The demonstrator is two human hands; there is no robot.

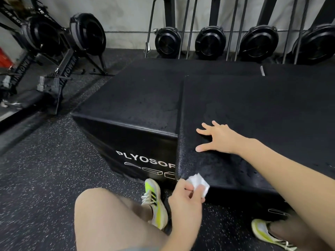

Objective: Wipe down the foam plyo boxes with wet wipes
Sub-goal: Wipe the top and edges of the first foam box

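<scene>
While the left hand [186,194] pinches a crumpled white wet wipe [199,182] at the near left corner of the nearer plyo box [253,115], the right hand [217,138] lies flat on that box's top just beyond, fingers spread wide and holding nothing. A damp sheen shows on the black top between the wipe and the right hand. Against the left side of this box stands a second plyo box [134,98], slightly lower, with white lettering "PLYOSOF" on its near face. Below the near edge of the nearer box are the person's bare knee and two white-and-yellow shoes [154,201] on the speckled black floor [45,178]. Beyond the boxes, black fan machines [210,42] stand in a row along the wall, and rowing machines [67,51] stand to the boxes' far left.
</scene>
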